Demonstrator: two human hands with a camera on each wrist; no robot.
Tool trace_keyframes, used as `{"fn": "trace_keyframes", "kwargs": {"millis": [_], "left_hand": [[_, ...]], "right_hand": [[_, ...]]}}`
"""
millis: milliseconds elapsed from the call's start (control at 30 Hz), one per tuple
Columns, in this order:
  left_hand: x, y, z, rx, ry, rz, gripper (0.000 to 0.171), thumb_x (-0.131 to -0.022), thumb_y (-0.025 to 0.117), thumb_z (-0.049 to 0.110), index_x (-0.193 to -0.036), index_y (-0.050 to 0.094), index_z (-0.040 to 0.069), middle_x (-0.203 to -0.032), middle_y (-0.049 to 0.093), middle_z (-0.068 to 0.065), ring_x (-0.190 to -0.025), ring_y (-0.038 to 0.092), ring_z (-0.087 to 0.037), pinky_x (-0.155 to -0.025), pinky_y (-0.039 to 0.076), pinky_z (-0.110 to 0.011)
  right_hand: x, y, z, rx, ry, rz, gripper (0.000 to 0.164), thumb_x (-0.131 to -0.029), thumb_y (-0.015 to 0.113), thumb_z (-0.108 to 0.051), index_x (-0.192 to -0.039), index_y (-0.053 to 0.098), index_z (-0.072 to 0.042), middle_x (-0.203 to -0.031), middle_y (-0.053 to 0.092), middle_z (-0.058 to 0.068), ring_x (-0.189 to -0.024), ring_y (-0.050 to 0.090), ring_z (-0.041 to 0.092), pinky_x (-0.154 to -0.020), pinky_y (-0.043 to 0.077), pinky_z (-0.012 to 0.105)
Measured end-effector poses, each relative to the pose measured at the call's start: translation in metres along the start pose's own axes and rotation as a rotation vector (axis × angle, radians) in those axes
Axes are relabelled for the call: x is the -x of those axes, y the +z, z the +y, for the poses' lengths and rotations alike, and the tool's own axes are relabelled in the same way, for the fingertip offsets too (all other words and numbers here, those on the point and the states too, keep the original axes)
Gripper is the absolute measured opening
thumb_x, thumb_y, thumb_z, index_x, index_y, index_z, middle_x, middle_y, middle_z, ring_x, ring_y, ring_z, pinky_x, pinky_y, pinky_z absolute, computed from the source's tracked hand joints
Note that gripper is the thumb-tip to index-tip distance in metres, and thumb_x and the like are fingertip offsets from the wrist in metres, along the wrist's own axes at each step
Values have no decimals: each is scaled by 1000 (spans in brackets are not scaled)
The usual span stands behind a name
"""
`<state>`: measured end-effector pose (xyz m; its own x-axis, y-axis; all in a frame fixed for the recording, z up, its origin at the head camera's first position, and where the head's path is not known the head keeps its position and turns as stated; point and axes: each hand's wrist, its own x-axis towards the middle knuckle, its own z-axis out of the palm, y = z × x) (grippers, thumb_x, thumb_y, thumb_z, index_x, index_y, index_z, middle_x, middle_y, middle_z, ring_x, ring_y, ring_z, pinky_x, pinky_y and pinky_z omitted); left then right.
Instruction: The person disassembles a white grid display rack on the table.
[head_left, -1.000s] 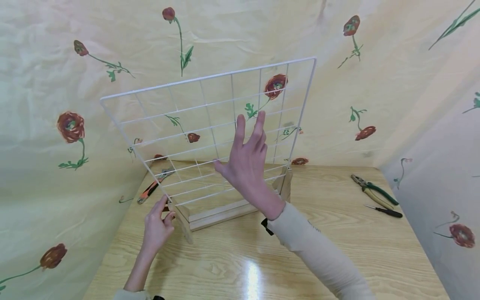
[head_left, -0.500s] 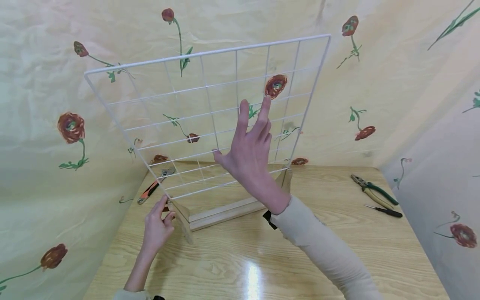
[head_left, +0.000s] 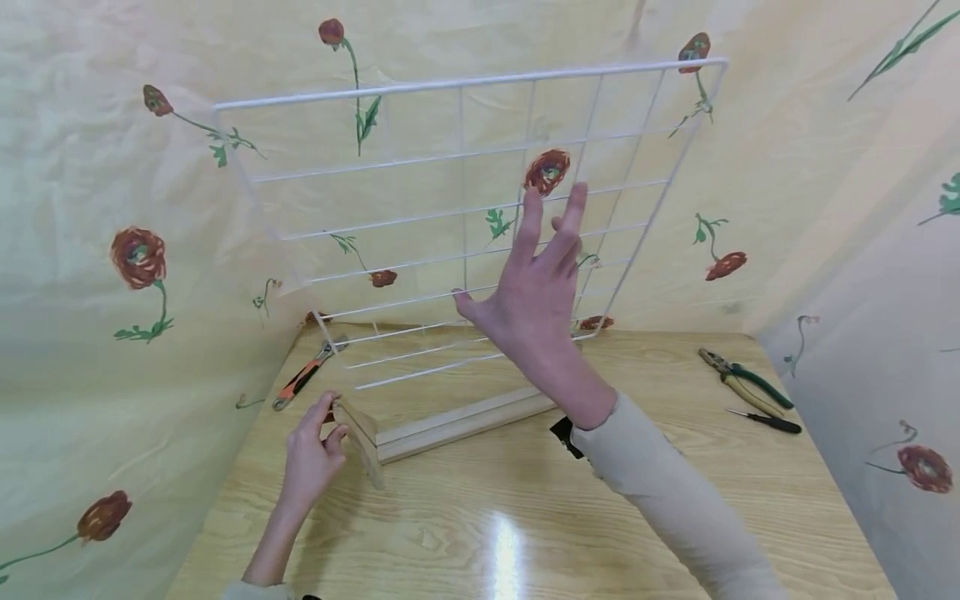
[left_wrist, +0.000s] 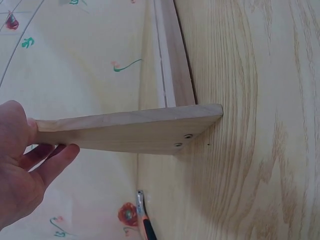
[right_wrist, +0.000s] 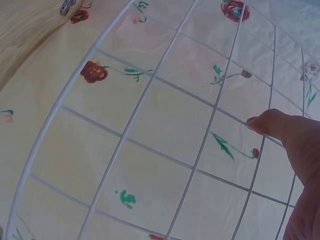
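Observation:
In the head view a white wire grid panel [head_left: 464, 212] is raised and tilted over a wooden stand [head_left: 457, 426]. My right hand [head_left: 542, 296] grips the grid near its middle, fingers spread on the wires. The right wrist view shows the thumb [right_wrist: 277, 125] hooked against one wire. With thumb and fingers, my left hand [head_left: 313, 458] pinches the upper end of the stand's left side piece [left_wrist: 120, 127]. Two screw heads show near the base of that piece. The grid's lower left corner is apart from it, and my right arm hides the stand's right end.
An adjustable wrench [head_left: 303, 379] with orange grips lies at the table's back left. Combination pliers [head_left: 731, 372] and a black-handled screwdriver [head_left: 772, 422] lie at the right. Flower-printed cloth [head_left: 420, 50] hangs behind the table and along both sides.
The right hand has raised the grid and shifted it rightward, and the grid's lower left corner has come away from the stand's left side piece. My left hand has stayed put.

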<state>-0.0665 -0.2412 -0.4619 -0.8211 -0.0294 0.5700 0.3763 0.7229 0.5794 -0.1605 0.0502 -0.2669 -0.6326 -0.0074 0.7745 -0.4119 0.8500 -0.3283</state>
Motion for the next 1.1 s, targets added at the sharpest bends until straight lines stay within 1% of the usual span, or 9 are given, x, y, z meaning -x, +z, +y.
{"fn": "trace_keyframes", "kwargs": {"millis": [67,133,267,400,533,667,867,1000,1100], "left_hand": [[1,0,-1,-10,9,10,58,-70,71,-29,-122,59,-7,-101,66,-25,-89,67,-42,-59,60,-25],[2,0,-1,-11,17,18,57,-70,71,-29,-122,59,-7,-103,66,-26,-92,67,-44,-58,60,-33],[2,1,-1,3,26,12,58,-72,70,-29,-123,57,-5,-103,67,-28,-95,67,-47,-61,60,-44],[2,1,-3,38,17,-23,58,-74,68,-29,-125,54,-5,-104,66,-30,-98,65,-51,-67,60,-49],[5,1,-6,84,-7,-65,60,-75,65,-31,-128,52,-5,-106,64,-28,-100,64,-51,-73,59,-48],[7,2,-9,111,-14,-83,64,-73,68,-30,-129,52,-4,-104,64,-23,-99,65,-46,-77,59,-47],[7,3,-15,174,7,-103,70,-70,71,-30,-132,52,-3,-119,63,-24,-108,63,-46,-88,53,-42],[7,3,-17,168,-5,-99,71,-70,74,-28,-132,53,0,-116,64,-25,-106,64,-45,-85,55,-38],[8,2,-18,164,0,-90,71,-68,75,-27,-131,53,-1,-112,65,-25,-103,65,-43,-82,56,-38]], "right_hand": [[4,-5,6,-5,57,-52,138,-56,95,-47,-155,5,-11,-158,-12,27,-127,33,41,-95,48,58],[8,-9,14,-5,85,-67,138,-56,95,-45,-155,5,-13,-159,-14,25,-130,31,39,-95,47,59],[19,-14,33,2,55,-12,135,-56,96,-42,-153,8,-12,-158,-9,27,-128,34,41,-91,49,61],[29,-18,49,9,13,45,135,-53,97,-41,-152,10,-10,-157,-4,30,-126,38,42,-86,52,61],[38,-22,64,12,-27,83,135,-52,99,-38,-150,12,-8,-155,-1,33,-122,40,43,-81,54,61],[49,-25,77,3,-49,96,133,-51,99,-31,-150,13,-6,-154,-1,34,-122,40,45,-79,54,61],[66,-30,93,10,1,50,135,-50,100,-27,-150,11,-8,-156,-5,29,-123,39,47,-69,53,63],[75,-31,102,10,9,42,135,-50,100,-27,-150,11,-9,-156,-5,29,-124,39,48,-72,52,65],[79,-30,105,18,-4,50,134,-51,100,-27,-150,12,-7,-155,-4,30,-124,39,49,-68,52,65]]}}
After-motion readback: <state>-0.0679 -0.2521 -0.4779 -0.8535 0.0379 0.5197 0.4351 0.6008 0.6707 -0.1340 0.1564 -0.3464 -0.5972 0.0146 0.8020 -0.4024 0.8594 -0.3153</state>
